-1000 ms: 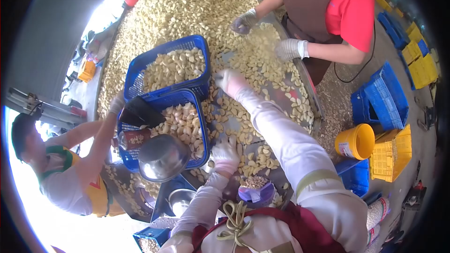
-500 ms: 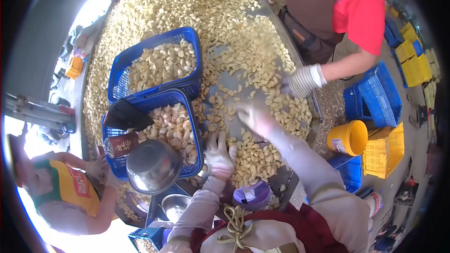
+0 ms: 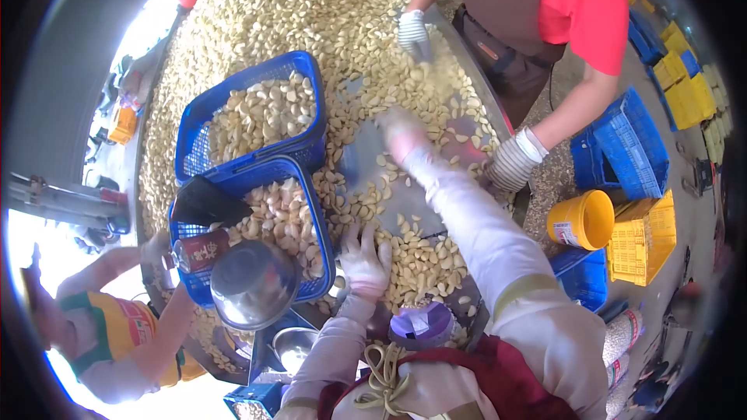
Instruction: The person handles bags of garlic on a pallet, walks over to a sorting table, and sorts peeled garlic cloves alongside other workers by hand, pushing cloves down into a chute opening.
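Note:
Peeled garlic cloves (image 3: 424,264) lie spread over the metal table (image 3: 412,202). My left hand (image 3: 366,263), in a pale glove, rests among them with its fingers stretched out and apart. Just left of it stands a blue basket (image 3: 331,268) of garlic cloves with reddish skins; a steel bowl (image 3: 253,284) and a dark red can (image 3: 202,250) sit on this basket. My right hand (image 3: 402,136), also gloved, is farther out over the cloves. Motion smears its fingers, so its grip is unclear. Another blue basket (image 3: 315,78) behind holds more cloves.
Across the table a co-worker's striped gloves (image 3: 513,162) work at the right edge. Another person (image 3: 117,327) stands at the left. A purple container (image 3: 424,325) is close to my body. A yellow bucket (image 3: 583,220) and blue crates (image 3: 634,144) stand off to the right.
My right hand has moved farther out across the table, and more bare metal shows there. My left hand stays in place. The co-worker's far hand has moved in over the cloves.

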`<state>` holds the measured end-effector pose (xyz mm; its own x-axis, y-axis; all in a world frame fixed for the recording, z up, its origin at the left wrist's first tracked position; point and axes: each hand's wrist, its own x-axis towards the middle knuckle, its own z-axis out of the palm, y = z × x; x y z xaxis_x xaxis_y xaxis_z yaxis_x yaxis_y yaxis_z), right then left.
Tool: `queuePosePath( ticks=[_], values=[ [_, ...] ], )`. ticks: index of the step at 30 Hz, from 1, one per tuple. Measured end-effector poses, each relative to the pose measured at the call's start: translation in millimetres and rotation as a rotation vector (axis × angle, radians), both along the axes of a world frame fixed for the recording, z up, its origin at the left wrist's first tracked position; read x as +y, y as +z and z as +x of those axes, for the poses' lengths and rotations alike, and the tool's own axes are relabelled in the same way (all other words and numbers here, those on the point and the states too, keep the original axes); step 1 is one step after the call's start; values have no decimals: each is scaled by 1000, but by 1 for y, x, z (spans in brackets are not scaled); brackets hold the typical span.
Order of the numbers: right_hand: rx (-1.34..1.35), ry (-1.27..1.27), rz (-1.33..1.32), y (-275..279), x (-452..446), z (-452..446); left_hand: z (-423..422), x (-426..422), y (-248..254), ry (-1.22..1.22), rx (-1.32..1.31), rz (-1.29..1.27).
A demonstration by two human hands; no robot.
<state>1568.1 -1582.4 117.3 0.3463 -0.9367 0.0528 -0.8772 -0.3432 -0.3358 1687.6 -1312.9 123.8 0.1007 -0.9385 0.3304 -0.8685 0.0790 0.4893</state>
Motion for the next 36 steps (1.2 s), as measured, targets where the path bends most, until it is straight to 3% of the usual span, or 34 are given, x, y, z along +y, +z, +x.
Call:
queuePosePath(
  ticks=[2,5,7,8,10,11,12,13,15,16,17,19,24,26,28,33,36],
  values=[
    [209,6,182,-22,-34,0,4,-1,-2,-14,29,40],
    [-4,-258,436,-20,-59,6,2,-2,-2,8,-5,9],
    [760,485,-71,6,-77,1,2,-3,-1,12,-5,-8],
    [48,371,213,73,-60,5,1,-3,-2,12,-3,-11],
    [-848,167,558,136,-44,11,1,-3,0,4,23,16],
    [-1037,111,635,138,-54,12,2,-1,2,-8,44,39],
    [-810,61,564,109,-88,17,3,0,3,-11,34,36],
    [-821,64,550,94,-90,20,1,0,2,0,14,30],
    [36,-147,212,69,-86,25,0,-2,-2,9,-14,11],
    [164,-85,286,57,-83,36,-1,-2,-6,12,-8,-20],
    [311,-16,195,78,-54,44,1,-2,-8,16,-4,-43],
    [433,191,296,95,-25,63,2,1,-9,14,3,-43],
    [273,560,212,18,46,7,6,6,-21,90,-33,-118],
    [443,381,221,86,84,-39,6,5,-24,87,-44,-147],
    [440,224,6,72,129,-82,6,1,-23,74,-17,-125],
    [219,196,-9,65,155,-92,8,6,-24,51,-46,-76],
    [-65,219,160,35,134,-62,6,5,-22,42,-49,-87]
  ],
)
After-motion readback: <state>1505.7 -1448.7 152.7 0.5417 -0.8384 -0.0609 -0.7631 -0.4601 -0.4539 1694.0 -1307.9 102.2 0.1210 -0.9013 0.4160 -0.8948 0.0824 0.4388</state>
